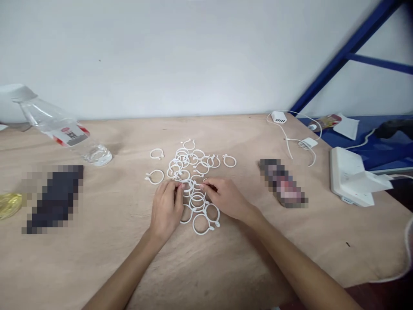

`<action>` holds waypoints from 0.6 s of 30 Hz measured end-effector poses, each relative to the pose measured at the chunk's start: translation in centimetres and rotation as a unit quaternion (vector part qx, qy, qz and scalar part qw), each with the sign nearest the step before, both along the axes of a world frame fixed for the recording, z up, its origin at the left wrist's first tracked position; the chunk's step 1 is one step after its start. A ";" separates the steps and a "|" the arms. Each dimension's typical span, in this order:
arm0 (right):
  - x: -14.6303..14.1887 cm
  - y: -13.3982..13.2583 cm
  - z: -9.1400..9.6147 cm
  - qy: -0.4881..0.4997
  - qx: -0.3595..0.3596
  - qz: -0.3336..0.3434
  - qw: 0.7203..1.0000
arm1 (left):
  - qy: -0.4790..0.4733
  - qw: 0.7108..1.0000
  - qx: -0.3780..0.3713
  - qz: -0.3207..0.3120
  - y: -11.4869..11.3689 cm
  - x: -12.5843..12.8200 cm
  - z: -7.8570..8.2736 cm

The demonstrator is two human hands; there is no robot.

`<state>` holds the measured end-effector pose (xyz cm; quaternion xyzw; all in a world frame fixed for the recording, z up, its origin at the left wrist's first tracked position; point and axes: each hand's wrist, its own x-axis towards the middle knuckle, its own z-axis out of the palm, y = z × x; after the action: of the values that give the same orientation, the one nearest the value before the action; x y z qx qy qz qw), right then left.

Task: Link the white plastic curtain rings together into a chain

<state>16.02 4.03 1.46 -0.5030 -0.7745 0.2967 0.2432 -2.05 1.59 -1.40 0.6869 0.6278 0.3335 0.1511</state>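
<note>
A loose pile of white curtain rings (200, 233), each with small tabs at its opening, lies on the wooden table in front of me. Several rings overlap. At the left side of the pile, my left hand (167, 206) is closed, thumb and index finger pinched at a ring (187, 192). Opposite it, my right hand (227, 197) pinches the tab end of another ring (195, 176). The two hands are a short gap apart, with rings between and below them. My fingers partly hide the rings they touch.
A clear plastic bottle (72, 133) stands at the left, near a blurred dark object (54, 202). Another blurred object (284, 183) lies right of the pile. Farther right are a white charger hub (278, 117), white cables and a white power adapter (346, 176). Behind the table rises a wall (193, 60).
</note>
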 end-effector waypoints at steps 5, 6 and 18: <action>0.0 0.1 -0.3 0.017 -0.013 -0.018 1.000 | -0.010 1.000 0.008 0.002 0.2 -0.2 -0.1; 0.0 0.2 -0.4 0.014 -0.015 -0.022 1.000 | -0.010 1.000 0.007 -0.006 0.2 -0.1 0.0; 0.3 0.4 -0.3 -0.023 0.013 -0.011 1.000 | -0.008 1.000 0.006 -0.005 0.2 0.0 0.0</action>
<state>16.33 4.48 1.11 -0.5148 -0.7781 0.2725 0.2352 -2.05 1.75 -1.43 0.6884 0.6210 0.3420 0.1533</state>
